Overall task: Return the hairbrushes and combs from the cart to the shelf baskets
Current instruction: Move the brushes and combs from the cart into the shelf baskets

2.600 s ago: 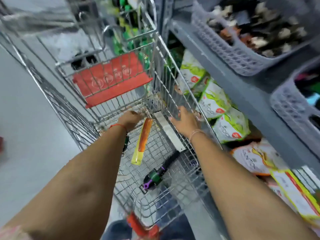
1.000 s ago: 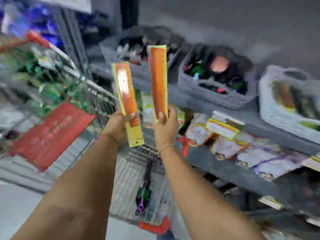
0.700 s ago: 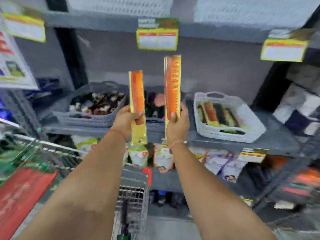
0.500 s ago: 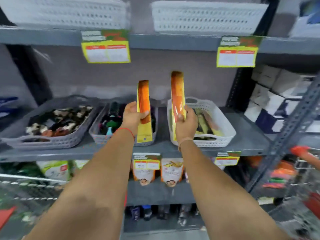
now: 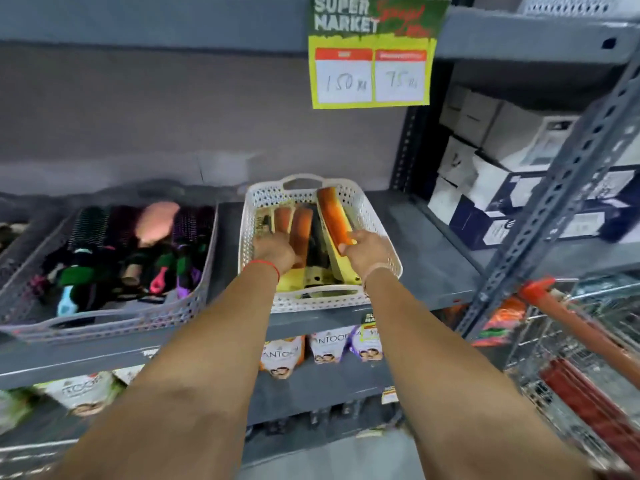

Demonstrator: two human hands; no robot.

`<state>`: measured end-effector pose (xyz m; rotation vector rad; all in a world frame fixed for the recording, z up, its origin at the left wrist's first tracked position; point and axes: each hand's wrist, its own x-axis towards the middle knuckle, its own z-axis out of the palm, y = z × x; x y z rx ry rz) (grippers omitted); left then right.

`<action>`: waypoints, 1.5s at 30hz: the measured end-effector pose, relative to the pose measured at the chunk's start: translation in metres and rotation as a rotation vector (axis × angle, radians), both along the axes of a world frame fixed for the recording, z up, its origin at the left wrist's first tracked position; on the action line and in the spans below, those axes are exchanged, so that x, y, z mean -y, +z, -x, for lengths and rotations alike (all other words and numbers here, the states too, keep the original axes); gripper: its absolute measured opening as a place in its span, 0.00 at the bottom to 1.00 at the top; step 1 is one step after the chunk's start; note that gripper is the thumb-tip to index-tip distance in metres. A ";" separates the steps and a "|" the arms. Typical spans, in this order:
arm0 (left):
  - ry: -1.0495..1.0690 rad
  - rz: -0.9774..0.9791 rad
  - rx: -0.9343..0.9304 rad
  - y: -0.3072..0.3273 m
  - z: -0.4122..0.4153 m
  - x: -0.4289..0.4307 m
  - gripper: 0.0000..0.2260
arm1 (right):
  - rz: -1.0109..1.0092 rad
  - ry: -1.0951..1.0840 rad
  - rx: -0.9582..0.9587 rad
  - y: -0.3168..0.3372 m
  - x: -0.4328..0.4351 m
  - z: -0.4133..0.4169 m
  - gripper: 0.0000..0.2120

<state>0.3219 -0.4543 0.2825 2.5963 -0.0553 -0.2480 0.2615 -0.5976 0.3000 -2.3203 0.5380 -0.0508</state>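
Note:
Both my hands are inside the white basket (image 5: 367, 216) on the grey shelf. My left hand (image 5: 273, 251) grips an orange comb (image 5: 300, 229) in a yellow pack, lying low among the other combs there. My right hand (image 5: 370, 251) holds a second orange comb (image 5: 333, 216), tilted with its far end up near the basket's back rim. More packed combs lie under them. To the left, a grey basket (image 5: 195, 299) holds several hairbrushes (image 5: 162, 275). The cart (image 5: 575, 327), with an orange handle, stands at the right edge, its inside blurred.
A yellow price sign (image 5: 372, 53) hangs from the shelf above. White and dark boxes (image 5: 502, 168) fill the neighbouring bay behind a slotted metal upright (image 5: 568, 188). Product pouches (image 5: 325, 348) hang on the shelf below.
I lifted two orange combs out of the cart, turned to the shelf, and lowered both from upright into the white basket. My view has moved closer to the shelf.

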 end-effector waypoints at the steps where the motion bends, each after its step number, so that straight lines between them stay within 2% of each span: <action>1: -0.044 -0.178 -0.009 -0.003 0.002 -0.001 0.21 | 0.101 0.043 -0.091 -0.004 -0.003 -0.003 0.20; 3: -0.109 -0.308 0.001 -0.010 0.002 -0.006 0.24 | 0.202 0.061 -0.151 -0.006 -0.008 -0.007 0.26; 5: -0.135 -0.292 0.075 -0.010 0.003 -0.016 0.28 | 0.269 0.039 -0.112 -0.005 -0.012 -0.007 0.26; 7: -0.143 -0.218 0.210 0.005 0.014 -0.033 0.29 | 0.344 -0.004 0.012 0.002 -0.020 -0.003 0.23; 8: -0.114 -0.104 0.283 0.014 0.022 -0.047 0.27 | 0.359 -0.019 0.095 0.008 -0.030 0.000 0.22; 10: 0.001 0.123 0.424 0.031 0.044 -0.084 0.20 | 0.325 0.007 0.273 0.022 -0.065 0.006 0.20; 12: 0.153 0.195 0.547 0.044 0.071 -0.132 0.17 | 0.234 0.111 0.445 0.036 -0.118 0.016 0.17; 14: 0.308 0.207 0.580 0.049 0.104 -0.191 0.18 | 0.099 0.228 0.574 0.047 -0.186 0.035 0.16; 16: 0.465 0.273 0.545 0.043 0.136 -0.254 0.21 | -0.049 0.362 0.612 0.050 -0.252 0.059 0.16; 19: 0.766 0.448 0.417 0.018 0.196 -0.357 0.25 | -0.232 0.570 0.532 0.030 -0.348 0.093 0.16; 23: 1.097 0.583 0.286 -0.040 0.268 -0.452 0.24 | -0.269 0.771 0.313 -0.029 -0.441 0.121 0.13; 27: 1.207 0.613 0.009 -0.117 0.303 -0.490 0.23 | -0.189 0.948 0.071 -0.105 -0.495 0.126 0.17; 32: 1.233 0.488 -0.314 -0.210 0.310 -0.493 0.26 | 0.015 1.148 -0.339 -0.203 -0.527 0.109 0.25; 35: 1.351 0.571 -0.451 -0.273 0.309 -0.484 0.25 | 0.205 1.258 -0.577 -0.257 -0.530 0.099 0.25; 38: 1.496 0.500 -0.536 -0.328 0.317 -0.472 0.27 | 0.334 1.258 -0.752 -0.298 -0.515 0.098 0.27; 41: 1.667 0.352 -0.556 -0.358 0.328 -0.465 0.26 | 0.392 1.105 -0.890 -0.334 -0.487 0.113 0.33; 43: 1.752 0.293 -0.532 -0.374 0.334 -0.466 0.24 | 0.400 1.027 -0.863 -0.350 -0.473 0.125 0.36; 45: 1.799 0.277 -0.526 -0.385 0.337 -0.467 0.24 | 0.312 0.929 -0.796 -0.366 -0.469 0.134 0.31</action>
